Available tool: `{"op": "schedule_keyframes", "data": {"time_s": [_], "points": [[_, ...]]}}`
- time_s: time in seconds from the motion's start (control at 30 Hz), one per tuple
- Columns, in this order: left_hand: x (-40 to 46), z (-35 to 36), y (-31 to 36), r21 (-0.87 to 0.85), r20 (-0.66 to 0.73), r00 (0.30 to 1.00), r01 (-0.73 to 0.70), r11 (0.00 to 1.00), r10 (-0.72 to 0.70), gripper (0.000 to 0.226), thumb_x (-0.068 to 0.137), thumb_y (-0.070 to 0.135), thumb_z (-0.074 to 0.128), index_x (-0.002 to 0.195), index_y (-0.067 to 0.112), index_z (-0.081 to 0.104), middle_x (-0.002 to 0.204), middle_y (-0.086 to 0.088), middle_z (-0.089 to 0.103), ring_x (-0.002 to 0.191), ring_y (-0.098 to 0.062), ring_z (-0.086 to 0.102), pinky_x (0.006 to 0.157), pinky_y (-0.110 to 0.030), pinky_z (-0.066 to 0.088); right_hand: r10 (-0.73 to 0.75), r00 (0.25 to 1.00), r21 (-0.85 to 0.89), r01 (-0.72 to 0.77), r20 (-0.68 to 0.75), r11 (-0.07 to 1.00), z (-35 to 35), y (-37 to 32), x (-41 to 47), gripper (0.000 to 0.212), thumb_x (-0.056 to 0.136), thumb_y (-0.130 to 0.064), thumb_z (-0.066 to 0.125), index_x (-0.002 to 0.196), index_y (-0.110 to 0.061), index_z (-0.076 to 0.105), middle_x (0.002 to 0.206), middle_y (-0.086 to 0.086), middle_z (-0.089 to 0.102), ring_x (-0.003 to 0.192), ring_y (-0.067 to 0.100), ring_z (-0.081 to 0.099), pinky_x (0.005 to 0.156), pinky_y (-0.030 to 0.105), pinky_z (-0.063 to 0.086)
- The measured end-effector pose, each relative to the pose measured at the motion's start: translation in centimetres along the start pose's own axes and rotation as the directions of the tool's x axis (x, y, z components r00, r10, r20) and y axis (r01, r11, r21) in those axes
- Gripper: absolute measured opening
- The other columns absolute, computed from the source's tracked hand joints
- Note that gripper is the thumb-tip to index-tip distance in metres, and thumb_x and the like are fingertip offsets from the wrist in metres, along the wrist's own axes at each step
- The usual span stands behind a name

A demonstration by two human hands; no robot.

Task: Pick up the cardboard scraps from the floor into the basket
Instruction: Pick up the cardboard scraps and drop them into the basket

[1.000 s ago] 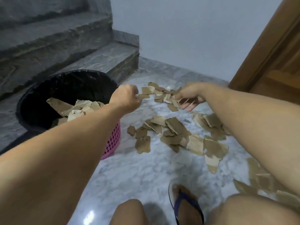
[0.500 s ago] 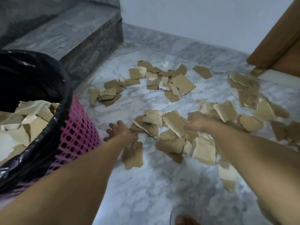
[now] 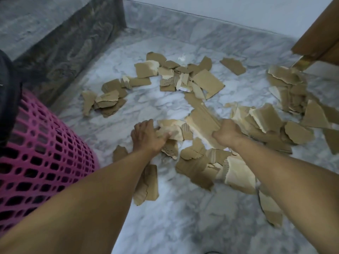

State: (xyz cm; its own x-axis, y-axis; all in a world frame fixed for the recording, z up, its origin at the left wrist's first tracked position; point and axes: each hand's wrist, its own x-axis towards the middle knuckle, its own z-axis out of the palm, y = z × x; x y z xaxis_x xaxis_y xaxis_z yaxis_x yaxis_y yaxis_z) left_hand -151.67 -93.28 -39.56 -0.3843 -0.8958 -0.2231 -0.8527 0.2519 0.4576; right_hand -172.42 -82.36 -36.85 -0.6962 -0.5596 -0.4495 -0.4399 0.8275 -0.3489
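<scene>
both hands, left and right, clutch cardboard scraps lying between them.

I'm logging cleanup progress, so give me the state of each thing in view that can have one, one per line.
left hand: closed on pale cardboard scraps, down at the floor
right hand: closed on a large scrap, low at the pile
cardboard scraps: many lying scattered on the marble floor, not yet collected
pink basket: upright beside the left arm; black liner at the rim; inside not visible
wooden door: only its lower corner visible
</scene>
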Motion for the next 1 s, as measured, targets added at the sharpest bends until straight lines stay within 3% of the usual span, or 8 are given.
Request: {"op": "schedule_keyframes", "data": {"time_s": [0.17, 0.27, 0.33, 0.4, 0.53, 0.73, 0.87, 1.0], "points": [[2.0, 0.9, 2.2, 0.024, 0.087, 0.993, 0.08, 0.996, -0.082, 0.079, 0.079, 0.07, 0.054, 0.135, 0.016, 0.042, 0.142, -0.012, 0.035, 0.134, -0.033, 0.026, 0.104, -0.045, 0.028, -0.091, 0.987, 0.131, 0.073, 0.136, 0.989, -3.4, -0.4, -0.5, 0.039, 0.098, -0.023, 0.054, 0.129, 0.0, 0.05, 0.115, 0.013, 0.057, 0.097, 0.028, 0.054, 0.076, 0.032, 0.044], [3.0, 1.1, 2.8, 0.119, 0.127, 0.989, 0.065, 0.991, -0.08, 0.073, 0.075, 0.062, 0.064, 0.127, 0.014, 0.048, 0.138, -0.013, 0.031, 0.13, -0.033, 0.026, 0.102, -0.045, 0.031, -0.134, 0.908, -0.166, 0.215, 0.396, 0.962, -4.2, -0.4, -2.6, 0.048, 0.097, -0.02, 0.054, 0.141, -0.006, 0.041, 0.135, 0.01, 0.049, 0.115, 0.026, 0.05, 0.09, 0.033, 0.045], [3.1, 1.3, 3.0, 0.158, 0.153, 0.987, 0.027, 0.987, -0.052, 0.061, 0.075, 0.049, 0.069, 0.12, 0.014, 0.047, 0.133, -0.011, 0.027, 0.125, -0.032, 0.026, 0.101, -0.043, 0.033, -0.172, 0.855, -0.302, 0.351, 0.49, 0.886, -3.0, 0.0, -3.7, 0.04, 0.096, -0.025, 0.057, 0.131, -0.009, 0.049, 0.126, 0.009, 0.05, 0.106, 0.023, 0.052, 0.08, 0.03, 0.045], [3.0, 1.7, 3.1, 0.124, 0.155, 0.986, 0.037, 0.992, -0.056, 0.051, 0.079, 0.035, 0.067, 0.118, 0.012, 0.044, 0.131, -0.01, 0.026, 0.122, -0.03, 0.029, 0.101, -0.042, 0.039, -0.221, 0.844, -0.349, 0.421, 0.488, 0.837, -1.0, 0.8, -4.2, 0.031, 0.088, -0.033, 0.064, 0.114, -0.016, 0.056, 0.12, 0.007, 0.047, 0.104, 0.024, 0.052, 0.08, 0.032, 0.047], [2.9, 1.3, 3.5, 0.014, 0.165, 0.982, 0.094, 0.995, -0.095, 0.05, 0.079, 0.021, 0.07, 0.12, 0.008, 0.044, 0.128, -0.012, 0.036, 0.113, -0.032, 0.048, 0.087, -0.039, 0.048, -0.347, 0.875, -0.35, 0.459, 0.339, 0.816, 2.0, 1.6, -5.6, 0.068, 0.071, -0.043, 0.079, 0.129, -0.025, 0.047, 0.13, 0.002, 0.041, 0.124, 0.026, 0.041, 0.103, 0.042, 0.037], [2.6, -0.3, 3.6, -0.168, 0.184, 0.981, 0.098, 0.981, -0.066, 0.032, 0.077, 0.003, 0.063, 0.104, 0.013, 0.049, 0.11, -0.011, 0.053, 0.09, -0.027, 0.055, 0.064, -0.033, 0.049, -0.206, 0.931, -0.181, 0.269, 0.302, 0.946, 2.5, 0.9, -5.9, 0.081, 0.064, -0.023, 0.081, 0.126, -0.03, 0.03, 0.103, 0.0, 0.049, 0.096, 0.026, 0.051, 0.073, 0.034, 0.045], [3.3, -3.0, 2.5, -0.302, 0.165, 0.982, 0.143, 0.943, -0.097, 0.034, 0.08, 0.002, 0.061, 0.113, 0.012, 0.06, 0.108, -0.007, 0.061, 0.097, -0.024, 0.058, 0.076, -0.029, 0.051, -0.173, 0.919, -0.162, 0.242, 0.355, 0.957, 1.9, 0.2, -5.1, 0.078, 0.059, -0.024, 0.079, 0.123, -0.029, 0.035, 0.103, 0.0, 0.051, 0.096, 0.027, 0.054, 0.076, 0.035, 0.048], [3.5, -5.6, 0.7, -0.45, 0.19, 0.953, 0.297, 0.842, -0.234, 0.03, 0.071, -0.011, 0.048, 0.072, 0.003, 0.075, 0.083, -0.014, 0.073, 0.084, -0.029, 0.069, 0.075, -0.039, 0.061, -0.3, 0.899, -0.022, 0.323, 0.321, 0.946, 0.7, -0.7, -3.7, 0.056, 0.058, -0.028, 0.091, 0.096, -0.02, 0.051, 0.096, 0.001, 0.059, 0.089, 0.023, 0.059, 0.072, 0.032, 0.047]]}}
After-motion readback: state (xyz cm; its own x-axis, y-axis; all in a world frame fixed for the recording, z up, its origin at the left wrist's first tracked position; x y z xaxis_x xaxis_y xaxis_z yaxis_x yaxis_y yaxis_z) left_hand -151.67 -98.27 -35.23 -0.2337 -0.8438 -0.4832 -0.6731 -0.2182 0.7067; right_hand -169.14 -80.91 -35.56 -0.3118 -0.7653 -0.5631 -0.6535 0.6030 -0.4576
